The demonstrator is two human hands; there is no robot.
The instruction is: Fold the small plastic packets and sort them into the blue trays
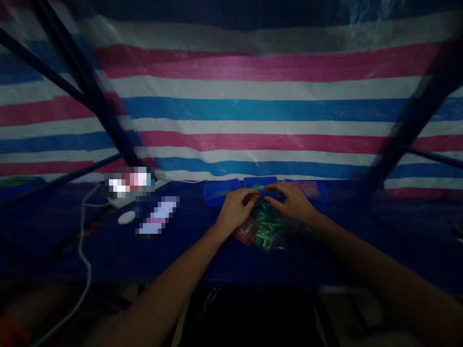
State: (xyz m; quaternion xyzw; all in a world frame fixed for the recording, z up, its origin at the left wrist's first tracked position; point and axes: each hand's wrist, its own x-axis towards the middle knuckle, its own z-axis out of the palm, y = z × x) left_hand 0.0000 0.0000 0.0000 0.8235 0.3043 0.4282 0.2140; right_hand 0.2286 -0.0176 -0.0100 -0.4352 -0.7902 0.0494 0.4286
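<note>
My left hand [237, 208] is curled, thumb and fingertips close together, over the front of a small pile. Whatever it pinches, if anything, is too dark to make out. Across from it, my right hand [293, 201] has its thumb and index finger apart in a curve, nothing visible between them. Below both hands lie several clear packets with green contents [265, 229]. A red packet [246, 231] is beside them, under my left hand. Past my fingertips stands the middle blue bin [260, 181], partly hidden by the hands.
One blue bin [217, 195] stands left of the middle one; another blue bin [323, 194], holding reddish packets, is at the right. A white oval object [126, 218] and a white cable [84, 241] lie on the blue table [188, 260]. Striped sheeting [253, 111] hangs behind.
</note>
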